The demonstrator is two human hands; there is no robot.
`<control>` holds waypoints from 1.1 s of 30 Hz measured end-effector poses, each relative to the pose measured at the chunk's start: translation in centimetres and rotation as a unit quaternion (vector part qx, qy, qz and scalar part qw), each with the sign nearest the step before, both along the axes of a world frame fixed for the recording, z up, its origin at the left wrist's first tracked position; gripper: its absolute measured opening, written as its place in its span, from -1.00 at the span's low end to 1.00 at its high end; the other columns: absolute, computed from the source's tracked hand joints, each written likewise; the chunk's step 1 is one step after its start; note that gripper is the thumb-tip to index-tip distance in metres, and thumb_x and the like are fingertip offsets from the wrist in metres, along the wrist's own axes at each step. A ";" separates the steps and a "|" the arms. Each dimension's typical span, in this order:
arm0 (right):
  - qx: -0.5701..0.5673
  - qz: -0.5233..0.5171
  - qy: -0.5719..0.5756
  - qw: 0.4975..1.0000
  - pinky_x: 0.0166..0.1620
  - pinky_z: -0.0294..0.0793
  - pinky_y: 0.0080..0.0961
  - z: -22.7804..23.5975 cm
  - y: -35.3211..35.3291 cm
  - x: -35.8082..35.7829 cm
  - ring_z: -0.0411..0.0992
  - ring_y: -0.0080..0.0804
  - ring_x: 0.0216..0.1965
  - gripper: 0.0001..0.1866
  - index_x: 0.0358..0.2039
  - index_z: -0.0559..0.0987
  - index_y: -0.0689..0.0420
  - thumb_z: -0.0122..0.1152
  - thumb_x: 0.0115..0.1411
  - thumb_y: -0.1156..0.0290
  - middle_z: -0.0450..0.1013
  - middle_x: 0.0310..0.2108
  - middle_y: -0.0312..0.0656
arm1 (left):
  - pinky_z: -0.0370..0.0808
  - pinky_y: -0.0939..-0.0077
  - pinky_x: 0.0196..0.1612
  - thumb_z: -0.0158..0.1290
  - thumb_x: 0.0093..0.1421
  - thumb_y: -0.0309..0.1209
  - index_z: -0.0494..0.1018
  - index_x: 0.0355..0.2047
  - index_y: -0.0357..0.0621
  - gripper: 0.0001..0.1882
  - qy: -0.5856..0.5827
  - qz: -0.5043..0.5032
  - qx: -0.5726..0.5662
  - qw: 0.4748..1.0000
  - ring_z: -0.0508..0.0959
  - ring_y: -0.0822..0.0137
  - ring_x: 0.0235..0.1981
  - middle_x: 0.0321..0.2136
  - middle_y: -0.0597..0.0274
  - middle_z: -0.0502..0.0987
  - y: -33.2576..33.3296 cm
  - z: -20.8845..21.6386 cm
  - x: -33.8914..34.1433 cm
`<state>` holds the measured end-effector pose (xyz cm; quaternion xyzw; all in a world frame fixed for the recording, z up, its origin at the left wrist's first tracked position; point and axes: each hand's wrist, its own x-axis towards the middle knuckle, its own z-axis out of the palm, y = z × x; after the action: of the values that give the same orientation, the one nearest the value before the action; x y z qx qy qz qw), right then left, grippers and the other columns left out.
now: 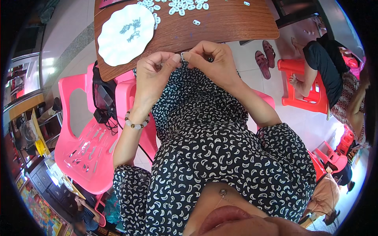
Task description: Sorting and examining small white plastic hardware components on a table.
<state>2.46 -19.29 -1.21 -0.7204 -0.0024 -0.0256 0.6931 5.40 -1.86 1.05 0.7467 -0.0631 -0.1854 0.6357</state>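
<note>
held piece [182, 57]: mostly hidden | white ovals [182, 6]: top-cropped | grey bits [134, 28]: too small

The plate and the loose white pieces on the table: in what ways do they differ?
The plate is one broad, wavy-rimmed dish; the white pieces are many small ovals. The plate carries a cluster of grey bits, while the white pieces lie directly on the table. Both are white.

Small whitish piece [182, 57], mostly hidden, pinched between fingers [175, 58]; exact shape unclear.
</note>
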 end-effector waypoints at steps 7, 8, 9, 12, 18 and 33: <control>0.002 0.006 -0.003 1.000 -0.55 0.30 -0.78 0.0 0.1 -0.1 0.36 -0.79 -0.61 -0.83 -0.54 0.56 0.25 0.25 0.09 0.42 0.48 -0.66 -0.34 | 0.36 0.77 -0.46 0.12 0.17 -0.44 0.56 -0.37 -0.31 -0.85 -0.002 0.002 -0.011 1.000 0.44 0.64 -0.55 -0.54 0.31 0.57 0.0 -0.4 -0.1; 0.002 0.006 -0.002 1.000 -0.55 0.30 -0.78 0.0 0.1 -0.1 0.36 -0.79 -0.61 -0.83 -0.54 0.56 0.25 0.25 0.09 0.42 0.48 -0.66 -0.34 | 0.36 0.77 -0.46 0.12 0.17 -0.44 0.56 -0.38 -0.31 -0.86 0.006 0.002 -0.002 1.000 0.44 0.64 -0.55 -0.54 0.31 0.57 0.0 -0.4 -0.1; 0.003 0.008 -0.003 1.000 -0.55 0.30 -0.78 -0.1 0.0 -0.1 0.36 -0.79 -0.61 -0.83 -0.54 0.57 0.25 0.25 0.09 0.42 0.48 -0.66 -0.34 | 0.36 0.77 -0.46 0.12 0.17 -0.45 0.56 -0.38 -0.31 -0.86 0.013 0.002 0.008 1.000 0.44 0.64 -0.55 -0.54 0.31 0.57 0.0 -0.4 0.0; 0.004 0.011 -0.002 1.000 -0.55 0.30 -0.78 -0.2 0.1 -0.2 0.36 -0.79 -0.60 -0.83 -0.54 0.57 0.25 0.25 0.10 0.42 0.48 -0.66 -0.34 | 0.36 0.77 -0.46 0.12 0.16 -0.45 0.56 -0.38 -0.31 -0.86 -0.001 0.006 0.013 1.000 0.44 0.64 -0.55 -0.54 0.32 0.57 -0.1 -0.7 -0.2; 0.003 0.011 0.010 1.000 -0.54 0.30 -0.79 -0.4 -0.2 -0.1 0.36 -0.79 -0.59 -0.83 -0.52 0.57 0.26 0.25 0.10 0.41 0.49 -0.64 -0.35 | 0.37 0.77 -0.45 0.11 0.18 -0.42 0.56 -0.38 -0.29 -0.84 0.011 0.007 -0.004 1.000 0.43 0.64 -0.55 -0.54 0.32 0.58 -0.4 -0.9 -0.1; 0.038 0.016 0.061 0.997 -0.41 0.35 -0.78 -0.3 -0.7 0.0 0.42 -0.73 -0.49 -0.84 -0.43 0.58 0.23 0.21 0.17 0.39 0.50 -0.56 -0.34 | 0.34 0.77 -0.47 0.02 0.26 -0.27 0.57 -0.34 -0.26 -0.72 0.098 0.052 -0.093 0.989 0.39 0.63 -0.56 -0.48 0.29 0.58 0.2 -0.9 -0.1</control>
<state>2.43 -19.97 -1.53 -0.6934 0.0293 0.0296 0.7193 5.28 -1.65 0.12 0.6645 0.0213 -0.2181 0.7145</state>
